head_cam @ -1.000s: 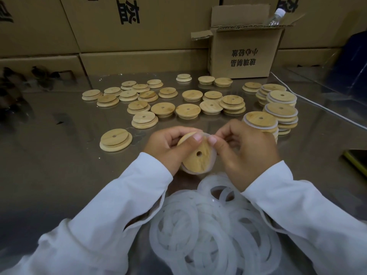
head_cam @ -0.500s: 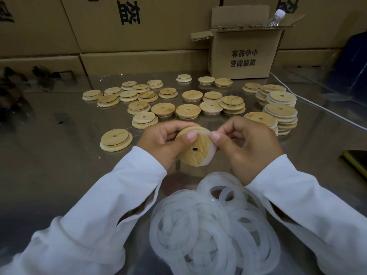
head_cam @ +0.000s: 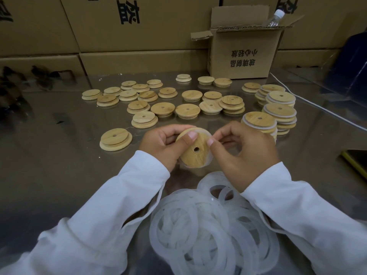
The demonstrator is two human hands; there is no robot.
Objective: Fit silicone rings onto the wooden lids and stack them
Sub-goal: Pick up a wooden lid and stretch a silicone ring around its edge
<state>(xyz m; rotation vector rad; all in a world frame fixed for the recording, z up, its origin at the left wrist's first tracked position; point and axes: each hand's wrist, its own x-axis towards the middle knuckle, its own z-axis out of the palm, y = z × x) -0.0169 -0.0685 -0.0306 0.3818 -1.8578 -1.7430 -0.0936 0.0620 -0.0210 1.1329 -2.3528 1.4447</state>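
Note:
A round wooden lid with a centre hole is tilted toward me above the table. My left hand grips its left edge, thumb on the face. A translucent silicone ring sits around the lid's rim, and my right hand pinches it at the upper right. A heap of loose silicone rings lies near me between my sleeves. Several stacks of ringed lids stand at the right. Bare wooden lids are spread over the middle of the table.
The shiny metal table carries one lone lid left of my hands. An open cardboard box with a plastic bottle in it stands at the back right, before a wall of cartons. A white cable runs along the right.
Both hands have lifted the lid slightly away from me, and my right fingers have worked along the ring at the lid's upper right rim.

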